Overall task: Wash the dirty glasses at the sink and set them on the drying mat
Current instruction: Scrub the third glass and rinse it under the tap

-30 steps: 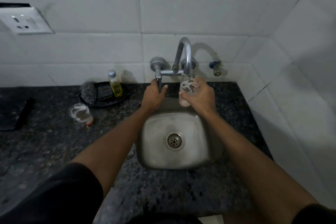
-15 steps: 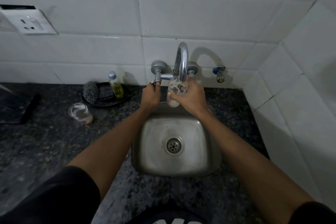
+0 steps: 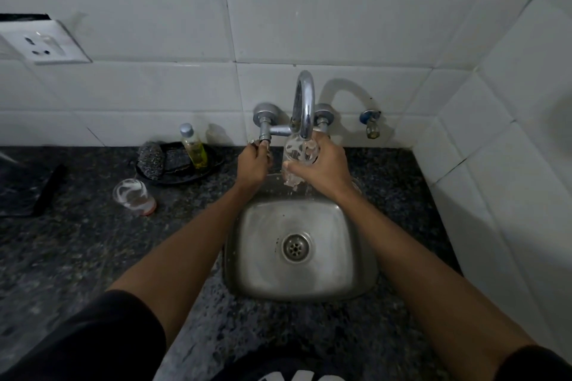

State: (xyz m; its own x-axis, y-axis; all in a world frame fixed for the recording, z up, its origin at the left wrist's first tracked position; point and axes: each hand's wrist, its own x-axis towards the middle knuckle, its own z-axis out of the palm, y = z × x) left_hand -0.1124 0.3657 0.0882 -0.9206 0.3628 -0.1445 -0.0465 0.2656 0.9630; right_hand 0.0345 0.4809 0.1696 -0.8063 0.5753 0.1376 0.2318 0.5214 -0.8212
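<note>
Steel sink (image 3: pixel 349 257) sunk in dark granite tabletop (image 3: pixel 77 250). Right hand (image 3: pixel 322 168) fingers wrapped round glass (image 3: pixel 298 153), held under tap spout (image 3: pixel 305 102), water running. Left hand (image 3: pixel 252 164) fingers pinching tap handle (image 3: pixel 263 141). Second smeared glass (image 3: pixel 133 196) stands left on tabletop, near soap bottle (image 3: pixel 193 147) on black tray (image 3: pixel 216 161).

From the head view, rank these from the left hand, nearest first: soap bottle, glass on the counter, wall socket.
From the left hand:
1. Soap bottle, on the tray to its left.
2. Glass on the counter, farther left and nearer the person.
3. Wall socket, high on the far-left wall.
</note>
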